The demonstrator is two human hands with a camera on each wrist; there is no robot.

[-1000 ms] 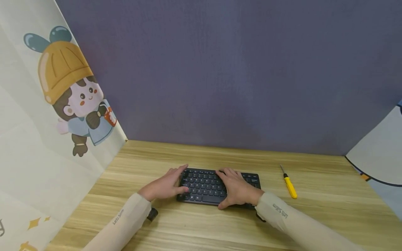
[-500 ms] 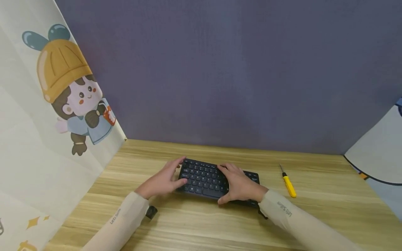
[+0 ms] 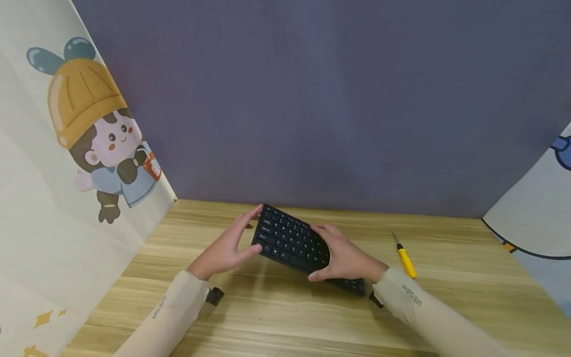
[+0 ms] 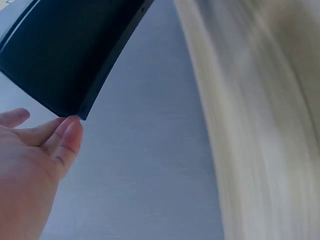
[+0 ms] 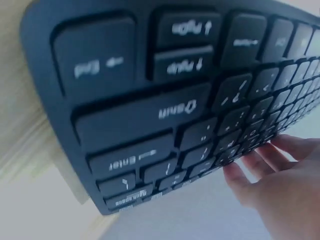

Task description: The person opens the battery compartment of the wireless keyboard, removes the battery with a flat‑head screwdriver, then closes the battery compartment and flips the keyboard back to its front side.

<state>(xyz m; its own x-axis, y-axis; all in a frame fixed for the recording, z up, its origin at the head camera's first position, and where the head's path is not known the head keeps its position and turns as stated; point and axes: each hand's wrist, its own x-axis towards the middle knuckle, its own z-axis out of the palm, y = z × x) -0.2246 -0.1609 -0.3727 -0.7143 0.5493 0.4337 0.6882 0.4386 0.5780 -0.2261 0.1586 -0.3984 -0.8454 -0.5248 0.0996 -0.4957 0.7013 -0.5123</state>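
A black keyboard (image 3: 285, 233) is tilted above the wooden table, its left end raised and its right end low. My left hand (image 3: 223, 248) holds the left end, thumb at the near corner and fingers at the far one. In the left wrist view its fingertips (image 4: 72, 130) touch a corner of the keyboard's dark underside (image 4: 65, 55). My right hand (image 3: 350, 255) grips across the keyboard right of its middle, thumb at the near edge, fingers over the far edge. The right wrist view shows the keys (image 5: 130, 115) close up, with fingertips (image 5: 232, 172) along one edge.
A screwdriver (image 3: 407, 261) with a yellow handle lies on the table (image 3: 276, 322) to the right. Behind the table stands a dark purple-grey panel (image 3: 312, 109). A white sheet with a cartoon figure (image 3: 113, 131) hangs at the left.
The keyboard lay flat on the table a second ago. Its left end has risen, lifted by my left hand, while my right hand has kept its hold across it.
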